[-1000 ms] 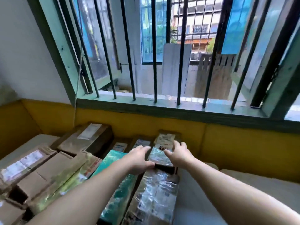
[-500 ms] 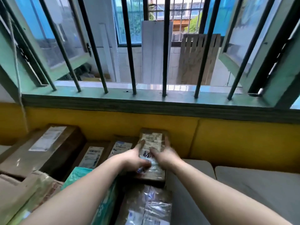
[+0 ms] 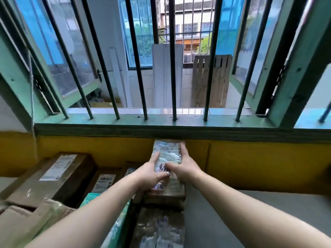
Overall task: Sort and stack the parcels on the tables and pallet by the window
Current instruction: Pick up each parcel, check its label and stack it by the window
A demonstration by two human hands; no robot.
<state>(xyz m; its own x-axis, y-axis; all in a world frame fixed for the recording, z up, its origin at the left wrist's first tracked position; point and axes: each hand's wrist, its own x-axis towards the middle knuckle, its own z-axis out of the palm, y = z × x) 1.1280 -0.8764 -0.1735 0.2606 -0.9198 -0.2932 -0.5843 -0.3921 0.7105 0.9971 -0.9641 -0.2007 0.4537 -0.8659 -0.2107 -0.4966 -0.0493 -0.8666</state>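
Nearest the camera, below the grip, lies a parcel wrapped in clear film (image 3: 159, 230), its surface crinkled and glossy. Left of it, under the left forearm, a teal packet (image 3: 114, 228) runs lengthwise, and further left sit crumpled brown cartons (image 3: 26, 222).

Just beneath the hands a flat brown box (image 3: 166, 195) rests on the stack. Both hands hold the small taped parcel (image 3: 168, 154), which stands on that box and leans its far end against the yellow wall (image 3: 259, 158). The left hand (image 3: 152, 173) grips the parcel's left edge, thumb curled across its printed face and fingers reaching up the side. The right hand (image 3: 184, 169) clasps the right edge, fingers stretched along it toward the top, thumb laid over the front. The parcel's far end is blurred.

Left of the grip, 2 labelled boxes (image 3: 105, 181) stand side by side, and beyond them a large brown carton (image 3: 53, 178) with a white label. Right of the grip spreads a grey table surface (image 3: 250, 212).

Above the grip runs the green window sill (image 3: 179, 120), set with dark vertical bars (image 3: 172, 68). Beyond them stand a white panel (image 3: 166, 76) and a wooden pallet (image 3: 211, 81).
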